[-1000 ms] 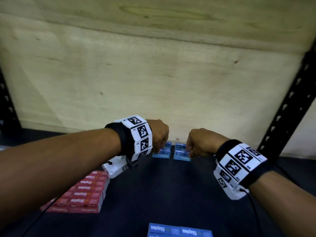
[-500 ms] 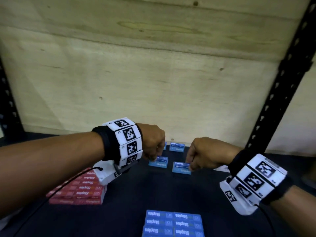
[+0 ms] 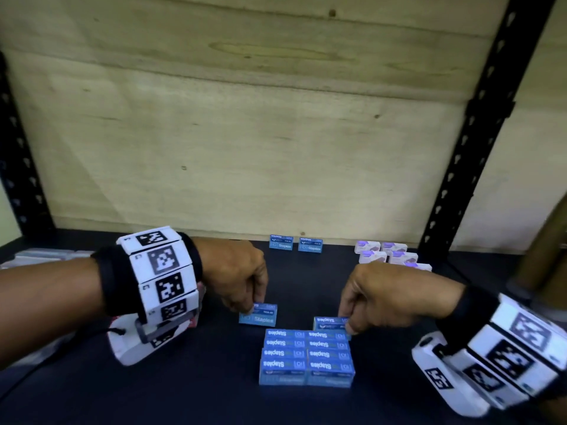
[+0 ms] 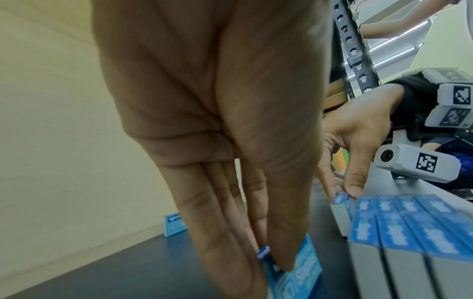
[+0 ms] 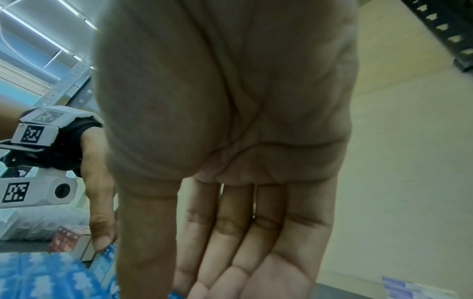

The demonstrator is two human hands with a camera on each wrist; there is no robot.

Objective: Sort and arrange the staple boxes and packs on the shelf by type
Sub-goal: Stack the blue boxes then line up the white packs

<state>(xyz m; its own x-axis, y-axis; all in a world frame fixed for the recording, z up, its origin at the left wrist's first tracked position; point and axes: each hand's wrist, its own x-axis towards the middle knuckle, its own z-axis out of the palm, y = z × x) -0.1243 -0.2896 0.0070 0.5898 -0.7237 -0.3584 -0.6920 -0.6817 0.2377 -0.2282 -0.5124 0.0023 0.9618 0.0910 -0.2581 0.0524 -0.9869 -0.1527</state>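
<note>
My left hand (image 3: 236, 277) pinches one blue staple box (image 3: 258, 315), standing just behind the blue block's (image 3: 306, 357) left column. My right hand (image 3: 386, 299) pinches another (image 3: 329, 323), already touching the right column's back edge.

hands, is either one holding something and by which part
Each pinches one small blue staple box by its top edge: the left hand holds one, the right hand another beside the blue stack.
</note>
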